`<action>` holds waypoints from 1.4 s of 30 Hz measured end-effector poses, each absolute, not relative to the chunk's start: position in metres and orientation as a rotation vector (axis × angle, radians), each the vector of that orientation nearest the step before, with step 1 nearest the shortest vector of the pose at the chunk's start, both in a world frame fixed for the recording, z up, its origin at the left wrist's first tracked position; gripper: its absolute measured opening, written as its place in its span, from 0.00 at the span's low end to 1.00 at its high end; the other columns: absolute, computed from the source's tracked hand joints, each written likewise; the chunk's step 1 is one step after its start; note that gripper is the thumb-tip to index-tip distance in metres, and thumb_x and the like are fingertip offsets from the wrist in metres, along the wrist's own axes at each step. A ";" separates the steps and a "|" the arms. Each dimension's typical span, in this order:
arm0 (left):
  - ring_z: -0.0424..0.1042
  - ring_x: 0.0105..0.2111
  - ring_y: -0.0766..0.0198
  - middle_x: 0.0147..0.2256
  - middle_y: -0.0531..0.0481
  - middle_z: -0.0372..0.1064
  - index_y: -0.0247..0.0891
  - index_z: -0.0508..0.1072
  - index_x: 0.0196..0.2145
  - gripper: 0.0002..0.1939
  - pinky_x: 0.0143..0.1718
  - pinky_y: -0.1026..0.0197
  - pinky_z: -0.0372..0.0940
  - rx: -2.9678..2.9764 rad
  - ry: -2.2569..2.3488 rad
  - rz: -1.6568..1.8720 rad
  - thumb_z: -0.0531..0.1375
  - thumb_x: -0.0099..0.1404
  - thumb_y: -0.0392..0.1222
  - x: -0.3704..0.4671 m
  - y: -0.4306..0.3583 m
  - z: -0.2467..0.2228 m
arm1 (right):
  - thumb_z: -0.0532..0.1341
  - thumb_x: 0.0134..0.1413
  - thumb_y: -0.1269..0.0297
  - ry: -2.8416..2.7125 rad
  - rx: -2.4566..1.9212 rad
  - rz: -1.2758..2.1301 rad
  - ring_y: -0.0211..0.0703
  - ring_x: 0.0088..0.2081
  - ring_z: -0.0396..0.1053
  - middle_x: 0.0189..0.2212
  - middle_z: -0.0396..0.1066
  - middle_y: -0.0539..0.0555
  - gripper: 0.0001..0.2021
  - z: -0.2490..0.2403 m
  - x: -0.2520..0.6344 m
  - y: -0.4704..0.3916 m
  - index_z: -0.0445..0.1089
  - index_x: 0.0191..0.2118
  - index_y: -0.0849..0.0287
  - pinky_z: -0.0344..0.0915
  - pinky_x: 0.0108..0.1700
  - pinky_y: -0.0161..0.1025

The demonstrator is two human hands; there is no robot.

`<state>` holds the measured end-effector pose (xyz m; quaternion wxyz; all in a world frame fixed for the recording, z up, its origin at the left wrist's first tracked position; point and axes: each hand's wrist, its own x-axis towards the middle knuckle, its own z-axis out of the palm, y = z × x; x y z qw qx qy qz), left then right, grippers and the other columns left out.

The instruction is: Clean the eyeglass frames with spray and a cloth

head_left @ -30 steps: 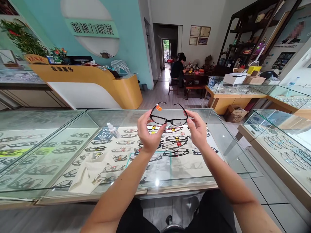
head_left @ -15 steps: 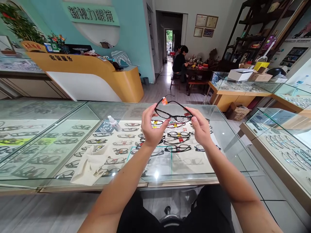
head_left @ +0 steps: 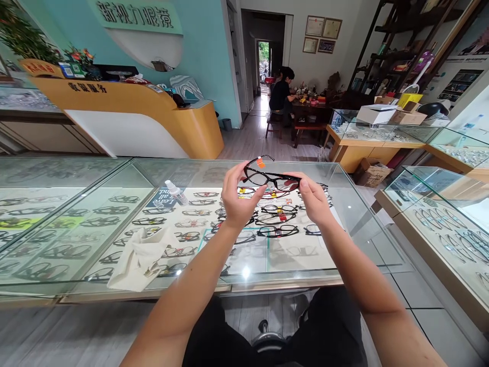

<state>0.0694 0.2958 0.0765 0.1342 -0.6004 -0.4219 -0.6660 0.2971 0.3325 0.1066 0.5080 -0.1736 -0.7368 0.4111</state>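
Observation:
A pair of black eyeglasses (head_left: 272, 179) with an orange tag on one temple is held up above the glass display case (head_left: 244, 283). My left hand (head_left: 240, 196) pinches its left end between thumb and fingers. My right hand (head_left: 311, 198) grips the folded temple and hinge at the right end. The left temple stands out, away from the frame front. Below, several eyeglasses (head_left: 278, 232) lie in rows, seen through the glass. A cream cloth (head_left: 139, 257) and a clear spray bottle (head_left: 175, 192) are on the case, left of my hands.
A further glass case (head_left: 439, 224) stands at the right, with cardboard boxes (head_left: 372, 172) on the floor behind. A wooden reception counter (head_left: 198, 127) is across the aisle at left. A person (head_left: 281, 94) in black sits at a back table. A stool base (head_left: 267, 340) shows below me.
The right temple of the eyeglasses has folded in against the frame front, and my right hand has moved slightly left. The view has shifted a little.

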 end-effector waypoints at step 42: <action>0.80 0.57 0.55 0.66 0.39 0.65 0.49 0.61 0.71 0.37 0.62 0.47 0.78 -2.311 -1.261 -2.102 0.68 0.68 0.41 0.097 0.278 0.081 | 0.59 0.74 0.42 -2.112 -0.508 1.065 0.50 0.50 0.77 0.48 0.82 0.55 0.19 0.107 0.301 0.335 0.75 0.45 0.54 0.71 0.57 0.48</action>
